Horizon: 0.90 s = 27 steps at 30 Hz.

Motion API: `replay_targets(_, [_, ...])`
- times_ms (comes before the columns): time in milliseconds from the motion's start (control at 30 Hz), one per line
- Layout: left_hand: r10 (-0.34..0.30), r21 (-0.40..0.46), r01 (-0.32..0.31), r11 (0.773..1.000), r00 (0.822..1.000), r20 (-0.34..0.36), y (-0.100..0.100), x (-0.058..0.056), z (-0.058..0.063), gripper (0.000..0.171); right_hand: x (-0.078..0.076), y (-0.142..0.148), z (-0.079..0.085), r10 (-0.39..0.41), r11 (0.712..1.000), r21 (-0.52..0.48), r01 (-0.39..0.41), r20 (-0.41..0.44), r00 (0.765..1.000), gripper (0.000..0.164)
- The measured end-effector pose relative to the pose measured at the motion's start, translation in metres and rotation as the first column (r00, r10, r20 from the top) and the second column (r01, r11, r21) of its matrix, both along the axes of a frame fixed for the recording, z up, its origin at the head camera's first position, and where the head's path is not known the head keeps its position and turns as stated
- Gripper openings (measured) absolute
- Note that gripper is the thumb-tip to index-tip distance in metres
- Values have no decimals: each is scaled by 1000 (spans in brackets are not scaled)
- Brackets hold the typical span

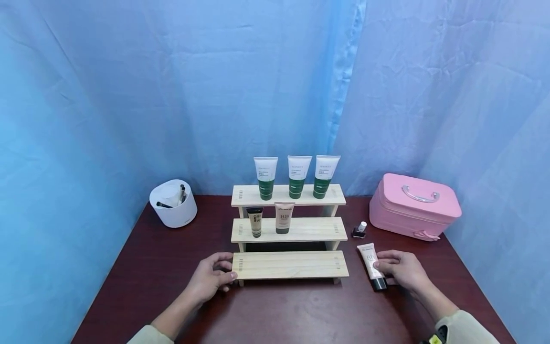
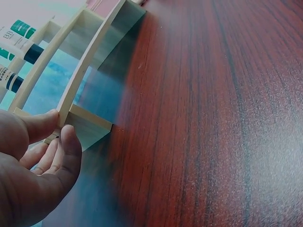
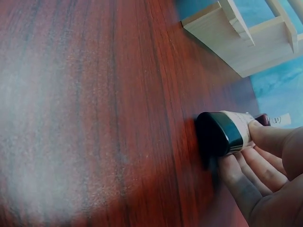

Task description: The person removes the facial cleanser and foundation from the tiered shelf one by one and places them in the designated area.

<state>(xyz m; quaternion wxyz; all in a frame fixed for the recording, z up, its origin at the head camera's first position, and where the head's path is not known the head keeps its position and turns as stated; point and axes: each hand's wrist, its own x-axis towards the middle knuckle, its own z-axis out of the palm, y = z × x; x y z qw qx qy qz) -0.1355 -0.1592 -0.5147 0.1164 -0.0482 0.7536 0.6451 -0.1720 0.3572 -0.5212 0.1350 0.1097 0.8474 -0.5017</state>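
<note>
Pinching tube (image 1: 368, 260), right fingers (image 1: 389, 255) apart from shelf (image 1: 290, 264), left fingers (image 1: 219, 257) gripping edge (image 1: 234, 265)

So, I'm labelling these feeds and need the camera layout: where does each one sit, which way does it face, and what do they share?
Head: worn on the head, facing forward and down at the wooden shelf; left hand, right hand and both sleeves show.
Left wrist: on that wrist, facing the left hand, which pinches the lowest board; only that hand shows.
Right wrist: on that wrist, facing the right hand, which holds a BB tube; only that hand shows.
Shared: head and right wrist both show the held tube.
</note>
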Motion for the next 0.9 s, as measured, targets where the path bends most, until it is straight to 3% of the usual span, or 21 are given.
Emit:
replay_targets(567, [8,0,-8,1000,1000,-1,2,-1,-2,52,2,-1,5,-15,994,111,16,-7,1000,51])
replay_targets(900, [8,15,-8,1000,1000,-8,1,0,-3,53,4,1,0,-35,997,75,35,-6,999,53])
